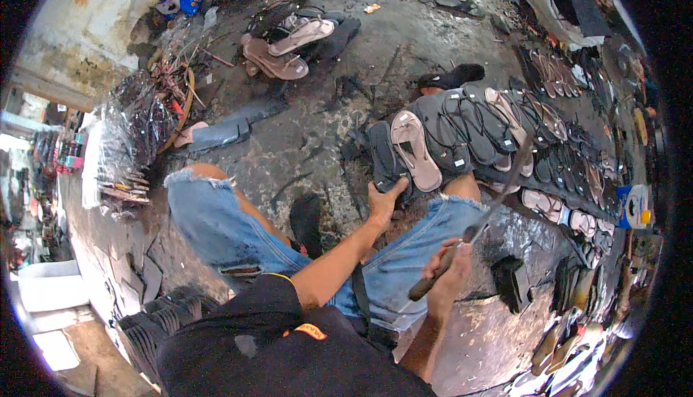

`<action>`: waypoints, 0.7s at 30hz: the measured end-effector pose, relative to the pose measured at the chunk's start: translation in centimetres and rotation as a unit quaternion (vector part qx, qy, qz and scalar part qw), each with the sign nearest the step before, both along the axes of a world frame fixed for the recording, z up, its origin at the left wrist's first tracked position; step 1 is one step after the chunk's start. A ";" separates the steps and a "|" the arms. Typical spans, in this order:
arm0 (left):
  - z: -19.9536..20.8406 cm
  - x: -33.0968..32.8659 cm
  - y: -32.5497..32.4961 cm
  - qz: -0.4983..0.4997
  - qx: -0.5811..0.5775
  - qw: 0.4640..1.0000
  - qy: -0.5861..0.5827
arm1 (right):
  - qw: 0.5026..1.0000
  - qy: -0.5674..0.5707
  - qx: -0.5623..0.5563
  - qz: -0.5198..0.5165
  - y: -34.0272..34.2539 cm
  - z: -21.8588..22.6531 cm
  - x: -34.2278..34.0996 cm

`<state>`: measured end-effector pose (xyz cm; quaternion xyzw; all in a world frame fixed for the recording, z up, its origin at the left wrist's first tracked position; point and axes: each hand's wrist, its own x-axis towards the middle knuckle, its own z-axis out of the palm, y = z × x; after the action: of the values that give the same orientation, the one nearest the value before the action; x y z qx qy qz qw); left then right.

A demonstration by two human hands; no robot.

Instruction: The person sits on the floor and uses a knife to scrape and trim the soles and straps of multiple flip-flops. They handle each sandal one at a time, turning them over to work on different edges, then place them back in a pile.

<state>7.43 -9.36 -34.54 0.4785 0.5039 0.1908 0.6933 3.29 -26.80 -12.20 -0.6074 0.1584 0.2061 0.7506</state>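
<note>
My left hand point(384, 201) is closed on the lower end of a dark flip-flop point(385, 150) at the near left of a row on the floor, between my knees. Beside it lies a beige-pink flip-flop point(426, 169) with a thong strap. In my right hand point(449, 265), over my right thigh, is a long thin-bladed tool point(499, 198). Its brown handle sticks out below my fist, and the blade points up and away to the right, over the sandals. Whether it is a knife cannot be made out.
More dark and beige flip-flops point(480, 126) run in rows to the right. A loose pile of sandals point(292, 43) lies ahead. Plastic bags point(133, 126) and cords clutter the left. A blue-and-white container point(635, 206) stands far right; black sole pieces point(170, 317) lie stacked near left.
</note>
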 end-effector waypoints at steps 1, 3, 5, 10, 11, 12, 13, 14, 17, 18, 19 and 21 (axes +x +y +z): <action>1.8 1.4 -0.1 -0.016 0.018 1.000 -0.012 | 1.000 -0.003 -0.003 0.011 0.4 -1.3 -0.1; 8.0 2.6 -1.8 -0.059 0.030 0.998 -0.018 | 0.999 0.001 -0.046 0.017 -0.7 -1.4 -1.3; 8.4 3.0 1.9 -0.094 0.201 0.975 0.013 | 0.997 -0.021 -0.064 0.043 2.3 -0.9 0.0; 16.2 1.4 11.1 -0.122 0.233 0.963 0.056 | 0.978 -0.109 -0.124 0.132 3.7 -0.3 -0.6; 15.7 1.0 12.4 -0.117 0.141 0.983 0.024 | 0.969 -0.116 -0.141 0.165 4.1 -1.3 -0.4; 16.3 0.7 12.5 -0.117 0.108 0.987 0.027 | 0.959 -0.119 -0.159 0.202 5.0 -1.7 0.0; 16.9 0.2 12.6 -0.115 0.075 0.990 0.029 | 0.957 -0.113 -0.163 0.214 6.0 -1.3 0.0; 18.5 0.4 12.4 -0.116 0.041 0.992 0.025 | 0.953 -0.108 -0.168 0.227 6.8 -1.8 0.3; 19.6 0.8 11.7 -0.118 0.030 0.993 0.009 | 0.934 -0.092 -0.202 0.280 8.0 -3.8 0.1; 19.4 0.8 11.6 -0.117 0.022 0.993 0.008 | 0.933 -0.094 -0.211 0.277 8.3 -4.1 0.1; 19.6 1.0 11.5 -0.109 0.016 0.994 0.006 | 0.931 -0.100 -0.218 0.275 8.8 -4.1 0.2; 19.7 1.0 11.2 -0.091 0.004 0.996 0.003 | 0.923 -0.120 -0.248 0.270 9.7 -4.5 0.5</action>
<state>8.47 1.80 -14.84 0.5257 0.4591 0.1273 0.7048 3.83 -17.11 -16.74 -0.8141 -0.0566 0.2806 0.5054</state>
